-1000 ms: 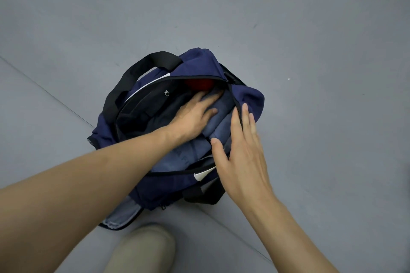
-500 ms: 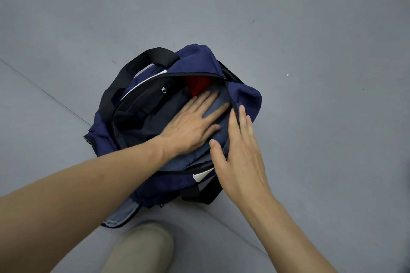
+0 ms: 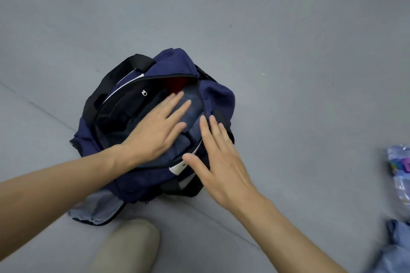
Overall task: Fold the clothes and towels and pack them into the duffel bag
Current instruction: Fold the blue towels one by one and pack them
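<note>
A navy duffel bag (image 3: 218, 97) with black handles stands unzipped on the grey floor. Inside lies a folded dark blue garment (image 3: 193, 106), with a bit of red cloth (image 3: 177, 84) showing at the far end. My left hand (image 3: 155, 127) lies flat on the blue garment with straight, spread fingers. My right hand (image 3: 217, 157) is flat with straight fingers over the bag's right rim, next to the garment; whether it touches is unclear.
A light blue garment (image 3: 397, 248) lies at the lower right edge. A crinkled clear plastic packet (image 3: 399, 168) with purple print sits at the right edge. My beige shoe (image 3: 128, 248) is just below the bag. Grey floor all around.
My left hand slid back toward me across the garment, fingers spreading. My right hand moved slightly away from the garment. The view shifted left, bringing the packet and light blue garment into sight.
</note>
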